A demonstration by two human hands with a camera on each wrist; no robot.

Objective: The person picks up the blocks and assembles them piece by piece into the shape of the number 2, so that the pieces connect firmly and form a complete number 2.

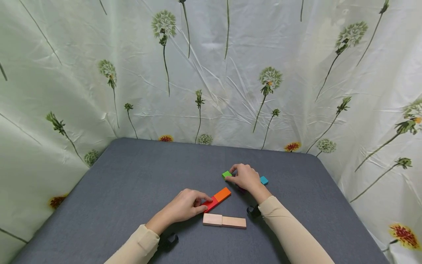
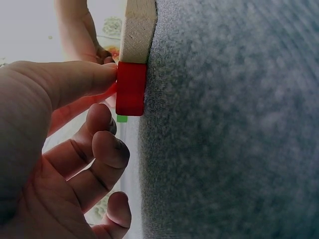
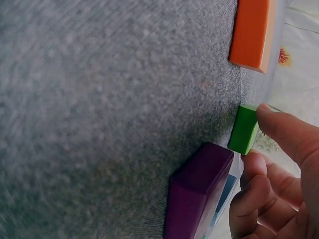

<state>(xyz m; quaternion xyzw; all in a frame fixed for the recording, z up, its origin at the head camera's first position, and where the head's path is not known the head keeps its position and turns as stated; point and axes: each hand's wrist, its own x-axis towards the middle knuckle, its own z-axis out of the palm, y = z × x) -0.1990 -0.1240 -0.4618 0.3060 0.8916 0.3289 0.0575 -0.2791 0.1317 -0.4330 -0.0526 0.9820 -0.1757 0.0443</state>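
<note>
My left hand (image 1: 187, 206) holds a red block (image 1: 210, 204) between thumb and index finger; the other fingers curl loosely beside it in the left wrist view. An orange block (image 1: 222, 194) lies end to end with the red one, in a slanted row on the table. Farther back, my right hand (image 1: 245, 178) pinches a small green block (image 1: 226, 174) with thumb and fingertips, close to the table. Beside this hand, a purple block (image 3: 199, 189) shows in the right wrist view, mostly hidden under the hand in the head view. A blue block (image 1: 263, 180) lies just right of the hand.
Two plain wooden blocks (image 1: 233, 222) lie end to end in front of the red and orange row. The dark grey table (image 1: 132, 176) reaches back to a white curtain (image 1: 224, 73) printed with dandelions. Black wrist straps (image 1: 254, 211) stick out under both wrists.
</note>
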